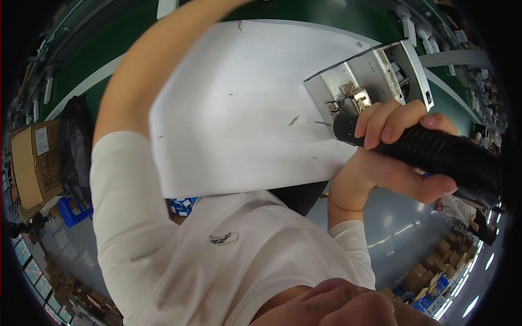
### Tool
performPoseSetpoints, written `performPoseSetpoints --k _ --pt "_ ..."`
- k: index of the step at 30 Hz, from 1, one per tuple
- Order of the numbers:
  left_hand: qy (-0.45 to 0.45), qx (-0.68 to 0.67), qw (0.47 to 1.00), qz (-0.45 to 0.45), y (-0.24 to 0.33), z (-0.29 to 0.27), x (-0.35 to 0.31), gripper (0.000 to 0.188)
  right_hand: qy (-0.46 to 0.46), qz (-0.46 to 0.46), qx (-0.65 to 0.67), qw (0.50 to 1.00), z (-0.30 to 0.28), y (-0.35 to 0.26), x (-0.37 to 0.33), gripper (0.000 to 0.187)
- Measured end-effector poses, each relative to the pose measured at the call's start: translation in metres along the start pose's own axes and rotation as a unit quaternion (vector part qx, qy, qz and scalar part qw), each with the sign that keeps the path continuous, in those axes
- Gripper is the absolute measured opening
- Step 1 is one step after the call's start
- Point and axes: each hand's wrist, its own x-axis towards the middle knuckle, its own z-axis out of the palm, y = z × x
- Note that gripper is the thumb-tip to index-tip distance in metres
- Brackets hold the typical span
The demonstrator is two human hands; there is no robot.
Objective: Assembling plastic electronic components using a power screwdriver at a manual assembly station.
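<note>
My right hand (402, 157) is closed around a black electric screwdriver (467, 160), held nearly level on the right. Its thin bit (322, 123) points left, over the white work surface (234, 125). Just beyond the screwdriver lies an open sheet-metal housing (375, 62) with metal brackets and small parts inside. The screwdriver and my fingers cover its near side. My left forearm (136, 81) reaches up past the far edge of the picture, so the left hand itself is out of sight.
A green table (92, 60) lies under the white sheet. On the left are a cardboard box (38, 157), a black mesh bag (76, 146) and a blue bin (73, 212). Stacked cartons (435, 261) and another person (459, 209) are in the right background.
</note>
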Motion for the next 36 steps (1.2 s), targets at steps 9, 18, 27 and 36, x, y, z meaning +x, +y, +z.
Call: performPoseSetpoints --k 9,18,27,36 --pt "-0.267 -0.007 0.938 -0.222 0.026 0.167 0.082 0.033 0.012 0.013 0.105 0.994 -0.001 0.024 -0.003 0.068" --pt "-0.120 -0.737 0.527 -0.406 0.063 -0.031 -0.063 0.056 0.026 0.001 0.129 0.991 -0.009 -0.007 -0.010 0.070" --pt "-0.155 -0.777 0.376 -0.480 0.123 -0.089 -0.176 0.050 -0.027 0.010 0.083 0.996 0.012 0.014 -0.017 0.074" --pt "-0.184 -0.781 0.404 -0.439 0.118 -0.084 -0.180 0.055 -0.068 0.026 0.025 0.997 0.014 0.035 -0.022 0.075"
